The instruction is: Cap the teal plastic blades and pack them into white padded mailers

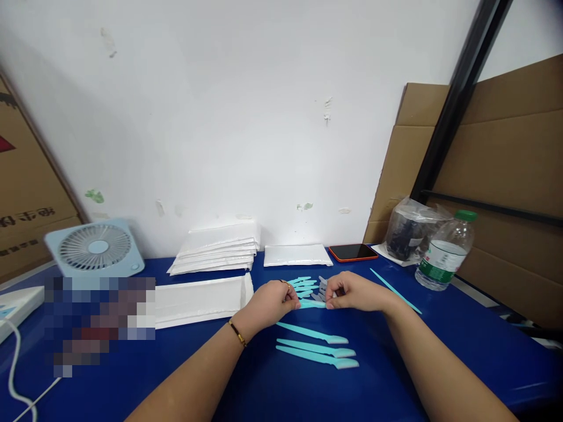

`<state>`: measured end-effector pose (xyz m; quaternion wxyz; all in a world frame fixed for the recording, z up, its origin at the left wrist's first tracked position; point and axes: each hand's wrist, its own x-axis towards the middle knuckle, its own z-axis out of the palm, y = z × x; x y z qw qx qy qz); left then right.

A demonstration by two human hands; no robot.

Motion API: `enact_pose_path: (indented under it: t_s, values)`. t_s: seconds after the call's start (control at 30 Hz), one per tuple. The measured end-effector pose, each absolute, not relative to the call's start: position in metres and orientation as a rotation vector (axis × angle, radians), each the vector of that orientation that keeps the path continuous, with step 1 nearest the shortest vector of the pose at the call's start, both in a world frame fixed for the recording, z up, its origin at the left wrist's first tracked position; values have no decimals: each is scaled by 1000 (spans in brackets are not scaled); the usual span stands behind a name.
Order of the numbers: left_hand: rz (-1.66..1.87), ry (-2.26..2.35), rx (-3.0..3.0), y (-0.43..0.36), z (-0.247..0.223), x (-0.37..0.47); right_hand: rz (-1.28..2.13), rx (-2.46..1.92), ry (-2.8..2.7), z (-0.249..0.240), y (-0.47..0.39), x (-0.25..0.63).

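Note:
Between my two hands is a teal eyebrow razor (313,304), lying roughly level. My left hand (275,300) pinches its left end and my right hand (349,292) pinches its right end. Nearer to me, three more teal eyebrow razors (316,354) lie side by side on the table, blade ends to the right. Just behind my hands is a small pile of teal razors (303,285), with several grey pieces (322,285) beside it, partly hidden by my right hand. One teal razor (396,291) lies apart, right of my right hand.
White packets (220,243) are stacked by the wall, with another white packet (298,255) and a phone (353,252) to their right. A long white packet (197,302) lies left. A fan (97,249) stands far left; a water bottle (445,252) and bagged cup (402,237) stand right.

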<state>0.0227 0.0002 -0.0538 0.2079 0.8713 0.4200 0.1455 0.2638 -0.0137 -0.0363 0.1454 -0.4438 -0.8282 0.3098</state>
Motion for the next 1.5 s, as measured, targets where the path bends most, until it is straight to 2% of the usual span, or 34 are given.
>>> enact_pose_path:
  t_s: [0.23, 0.37, 0.43, 0.53, 0.67, 0.8, 0.9, 1.1, 1.2, 1.37, 1.5]
  values:
    - [451, 1391, 2506, 6, -51, 17, 608, -1521, -2231, -41, -3, 279]
    - [429, 1103, 2520, -5, -46, 19, 512, -1566, -2180, -42, -1, 282]
    - [297, 935, 2535, -12, -46, 22, 527, -1528, -2179, -41, -2, 281]
    - [220, 981, 2537, -14, -52, 26, 664, -1436, -2263, -39, -7, 274]
    - [363, 1153, 2490, -4, -59, 25, 843, -1303, -2394, -41, -11, 262]
    - [458, 1245, 2485, 8, -56, 17, 881, -1263, -2355, -50, -7, 254]
    - [448, 1373, 2500, 16, -51, 10, 780, -1303, -2249, -55, 4, 257]
    - [496, 1458, 2554, 20, -50, 6, 358, -1430, -2115, -51, 15, 272]
    - [556, 1358, 2530, 9, -47, 11, 461, -1370, -2193, -46, 6, 271]
    - [161, 919, 2472, -18, -42, 23, 712, -1300, -2268, -41, -7, 266]
    - [5, 1006, 2414, -23, -45, 29, 752, -1293, -2294, -38, -9, 266]
